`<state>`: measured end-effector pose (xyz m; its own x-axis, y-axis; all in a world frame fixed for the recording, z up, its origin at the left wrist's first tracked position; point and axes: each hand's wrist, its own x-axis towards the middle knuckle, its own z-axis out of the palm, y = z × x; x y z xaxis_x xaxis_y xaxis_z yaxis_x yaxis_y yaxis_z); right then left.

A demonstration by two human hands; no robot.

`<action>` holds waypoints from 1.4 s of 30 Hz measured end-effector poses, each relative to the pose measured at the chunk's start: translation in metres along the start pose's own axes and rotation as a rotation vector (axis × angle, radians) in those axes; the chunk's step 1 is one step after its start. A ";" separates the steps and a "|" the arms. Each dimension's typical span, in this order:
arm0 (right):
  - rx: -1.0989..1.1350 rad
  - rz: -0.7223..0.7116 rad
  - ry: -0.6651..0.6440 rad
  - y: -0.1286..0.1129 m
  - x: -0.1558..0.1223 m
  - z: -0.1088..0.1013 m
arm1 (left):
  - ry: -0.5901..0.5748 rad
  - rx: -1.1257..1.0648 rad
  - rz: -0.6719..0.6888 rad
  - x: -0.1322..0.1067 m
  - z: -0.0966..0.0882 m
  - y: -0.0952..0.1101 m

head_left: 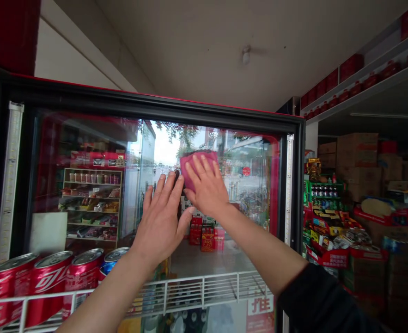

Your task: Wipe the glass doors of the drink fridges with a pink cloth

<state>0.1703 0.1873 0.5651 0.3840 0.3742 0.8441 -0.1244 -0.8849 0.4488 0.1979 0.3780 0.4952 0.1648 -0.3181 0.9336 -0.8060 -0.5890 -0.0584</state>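
A drinks fridge with a glass door [96, 138] fills the view, its black frame [162, 104] edged in red. My right hand [207, 185] lies flat on a pink cloth [197, 159], pressing it against the glass near the top middle. My left hand [160, 217] rests flat on the glass just left of it, fingers stretched out and together, holding nothing. The glass reflects a street and shop shelves.
Inside the fridge, red soda cans [47, 277] and one blue can [112, 261] lie on a white wire shelf [204, 289]. To the right stand shop shelves with packaged goods [328, 222], cardboard boxes [358, 152] and a high shelf of red boxes [349, 69].
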 end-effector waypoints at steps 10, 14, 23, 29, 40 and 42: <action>-0.115 -0.078 -0.061 0.095 -0.051 -0.036 | -0.013 0.075 0.039 0.012 -0.019 -0.027; -0.181 0.231 0.096 0.133 -0.072 -0.039 | -0.019 0.072 0.029 0.003 -0.028 -0.046; -0.127 0.505 0.273 0.011 0.009 0.008 | -0.016 0.078 -0.003 -0.009 -0.048 -0.104; 0.008 0.280 0.209 -0.098 0.077 0.033 | 0.002 0.067 -0.054 -0.018 -0.060 -0.128; -0.067 -0.043 0.003 -0.081 0.067 0.012 | -0.052 0.057 -0.141 -0.036 -0.066 -0.165; -0.105 0.010 0.012 -0.065 0.056 0.004 | -0.043 0.060 -0.145 -0.044 -0.073 -0.176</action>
<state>0.2033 0.2649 0.5816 0.3713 0.3695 0.8518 -0.2238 -0.8547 0.4684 0.2913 0.5495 0.4904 0.3022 -0.2571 0.9179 -0.7369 -0.6739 0.0538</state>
